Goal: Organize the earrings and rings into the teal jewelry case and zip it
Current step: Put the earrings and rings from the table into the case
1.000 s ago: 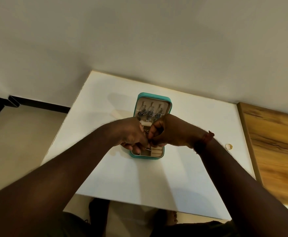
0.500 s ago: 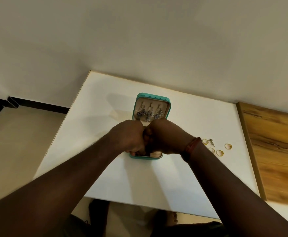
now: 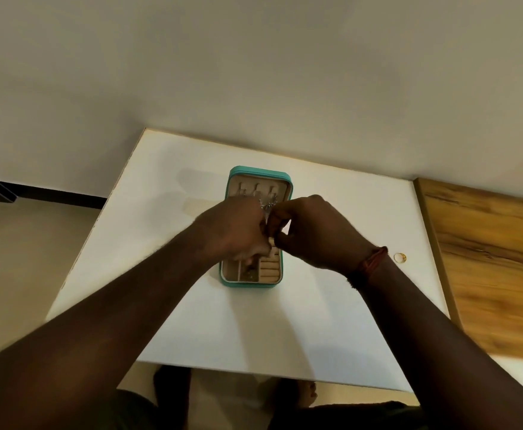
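Two hands meet over the open teal case [image 3: 255, 283] at mid-surface: left hand [image 3: 238, 231] and right hand [image 3: 313, 234], fingers curled together, seemingly fitting an earring; what they pinch is hidden. One ring [image 3: 399, 257] waits right, likely next.

head-worn view, looking down, close over table [image 3: 167, 181]
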